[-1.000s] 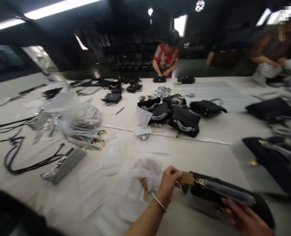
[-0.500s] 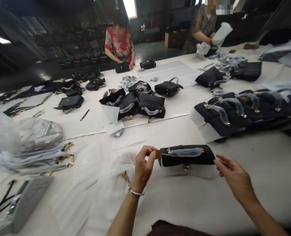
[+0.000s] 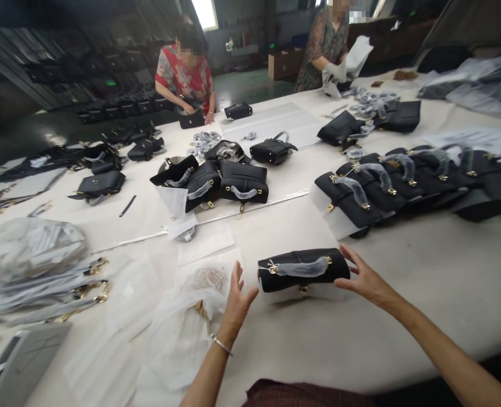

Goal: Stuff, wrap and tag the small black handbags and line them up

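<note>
Blk handbag (image 3: 299, 255) lies lengthwise on near half of tbl (image 3: 301, 350), w/ room to move nr side & R; bag row (image 3: 377, 195) sits apart, far R. L hand (image 3: 235, 302): fingers spread, released, just off bag's L end. R hand (image 3: 364, 280): fingers straddle R end, can't tell if gripping. Bag's long, boxy; handle (image 3: 305, 268) in cloudy plastic, gold-tone fittings. Near L: thin, crinkly white wrap (image 3: 165, 353). Shiny strip (image 3: 282, 200) crosses tbl, blk bag cluster (image 3: 244, 176) beyond.
</note>
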A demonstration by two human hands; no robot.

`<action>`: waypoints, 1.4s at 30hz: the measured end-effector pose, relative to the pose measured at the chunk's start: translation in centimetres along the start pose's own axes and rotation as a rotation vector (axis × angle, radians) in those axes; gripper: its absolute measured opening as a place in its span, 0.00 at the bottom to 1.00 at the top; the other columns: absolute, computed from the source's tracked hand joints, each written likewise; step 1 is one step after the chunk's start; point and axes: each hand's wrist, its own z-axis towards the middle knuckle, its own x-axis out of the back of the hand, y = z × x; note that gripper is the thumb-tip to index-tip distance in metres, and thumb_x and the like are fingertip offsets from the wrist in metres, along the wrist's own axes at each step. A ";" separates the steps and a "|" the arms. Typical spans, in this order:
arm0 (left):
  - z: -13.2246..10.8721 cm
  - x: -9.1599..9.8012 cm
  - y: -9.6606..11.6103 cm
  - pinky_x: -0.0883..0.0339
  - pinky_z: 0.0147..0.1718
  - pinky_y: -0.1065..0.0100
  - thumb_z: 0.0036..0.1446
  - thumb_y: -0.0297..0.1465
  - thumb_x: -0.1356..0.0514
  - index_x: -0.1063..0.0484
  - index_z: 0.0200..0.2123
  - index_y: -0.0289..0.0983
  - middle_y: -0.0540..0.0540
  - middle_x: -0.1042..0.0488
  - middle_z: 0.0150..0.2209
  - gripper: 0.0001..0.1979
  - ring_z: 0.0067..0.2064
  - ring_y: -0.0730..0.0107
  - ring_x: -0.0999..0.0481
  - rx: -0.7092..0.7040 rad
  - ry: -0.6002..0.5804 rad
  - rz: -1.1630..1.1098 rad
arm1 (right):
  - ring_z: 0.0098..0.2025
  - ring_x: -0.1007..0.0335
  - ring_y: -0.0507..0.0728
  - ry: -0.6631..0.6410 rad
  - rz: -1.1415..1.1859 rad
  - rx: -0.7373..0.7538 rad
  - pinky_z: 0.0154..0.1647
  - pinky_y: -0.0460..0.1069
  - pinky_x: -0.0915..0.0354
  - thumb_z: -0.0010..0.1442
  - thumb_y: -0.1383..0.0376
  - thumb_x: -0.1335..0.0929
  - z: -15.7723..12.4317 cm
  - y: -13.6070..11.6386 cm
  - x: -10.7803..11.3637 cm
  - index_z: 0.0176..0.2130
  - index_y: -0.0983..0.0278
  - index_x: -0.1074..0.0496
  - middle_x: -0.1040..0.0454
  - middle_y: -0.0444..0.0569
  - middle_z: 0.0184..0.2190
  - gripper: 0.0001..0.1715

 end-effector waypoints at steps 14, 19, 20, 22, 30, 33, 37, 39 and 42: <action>4.2 -3.6 2.6 0.33 0.45 0.65 0.49 0.35 0.35 0.27 0.46 0.36 0.45 0.23 0.43 0.20 0.43 0.62 0.26 0.054 -0.093 0.145 | 0.52 0.28 0.67 -0.148 0.258 -0.106 0.56 0.60 0.33 0.41 0.56 0.20 3.2 -1.0 -1.1 0.55 0.65 0.30 0.22 0.52 0.46 0.44; 4.4 -3.2 2.0 0.33 0.42 0.63 0.53 0.50 0.39 0.26 0.31 0.35 0.45 0.25 0.30 0.22 0.37 0.60 0.27 0.100 -0.069 0.250 | 0.46 0.24 0.66 -0.135 0.293 -0.239 0.46 0.56 0.28 0.45 0.47 0.24 2.3 0.1 -0.7 0.49 0.66 0.25 0.20 0.55 0.41 0.38; 4.4 -3.3 1.9 0.33 0.40 0.61 0.52 0.52 0.39 0.27 0.29 0.35 0.44 0.25 0.28 0.23 0.35 0.58 0.27 0.119 -0.061 0.274 | 0.45 0.24 0.66 -0.124 0.284 -0.277 0.46 0.56 0.28 0.45 0.46 0.25 2.2 0.4 -0.5 0.48 0.67 0.25 0.20 0.56 0.40 0.38; 4.3 -3.5 2.1 0.32 0.41 0.58 0.53 0.54 0.40 0.25 0.32 0.33 0.40 0.24 0.31 0.26 0.36 0.54 0.25 0.144 -0.010 0.315 | 0.46 0.24 0.69 -0.091 0.256 -0.331 0.49 0.60 0.29 0.45 0.44 0.25 2.1 0.6 0.1 0.49 0.68 0.25 0.20 0.59 0.42 0.40; 3.5 -7.6 6.6 0.62 0.68 0.46 0.63 0.43 0.44 0.44 0.68 0.40 0.41 0.52 0.71 0.32 0.72 0.50 0.57 -0.383 -0.056 0.837 | 0.72 0.59 0.65 0.144 -0.354 0.373 0.72 0.64 0.63 0.65 0.46 0.38 2.9 -5.5 -2.8 0.69 0.61 0.47 0.49 0.53 0.70 0.41; 4.1 -8.8 4.5 0.57 0.67 0.40 0.63 0.41 0.44 0.45 0.68 0.40 0.40 0.51 0.71 0.33 0.71 0.46 0.54 -0.265 -0.222 0.999 | 0.71 0.57 0.68 -0.021 -0.539 0.383 0.70 0.70 0.60 0.66 0.47 0.39 3.3 -4.8 -6.1 0.69 0.60 0.46 0.45 0.55 0.69 0.39; 5.4 -8.6 1.4 0.54 0.67 0.43 0.62 0.40 0.47 0.45 0.68 0.38 0.40 0.54 0.71 0.33 0.72 0.48 0.56 -0.200 -0.254 0.989 | 0.72 0.57 0.66 -0.133 -0.486 0.273 0.70 0.68 0.56 0.65 0.44 0.41 4.3 -2.1 -7.0 0.67 0.60 0.43 0.45 0.54 0.69 0.39; 5.1 -7.8 0.6 0.55 0.68 0.48 0.60 0.41 0.46 0.44 0.68 0.38 0.41 0.55 0.72 0.34 0.72 0.50 0.56 -0.230 -0.171 0.904 | 0.71 0.56 0.65 0.009 -0.307 0.226 0.71 0.64 0.55 0.62 0.44 0.39 4.4 -1.3 -6.2 0.66 0.62 0.42 0.45 0.55 0.69 0.42; 3.0 -6.1 -0.1 0.51 0.68 0.51 0.61 0.44 0.46 0.42 0.67 0.42 0.43 0.50 0.71 0.32 0.72 0.51 0.53 -0.153 0.115 0.705 | 0.68 0.47 0.69 0.186 0.083 -0.079 0.68 0.62 0.47 0.53 0.42 0.33 3.8 -0.4 -4.8 0.63 0.63 0.38 0.38 0.59 0.65 0.47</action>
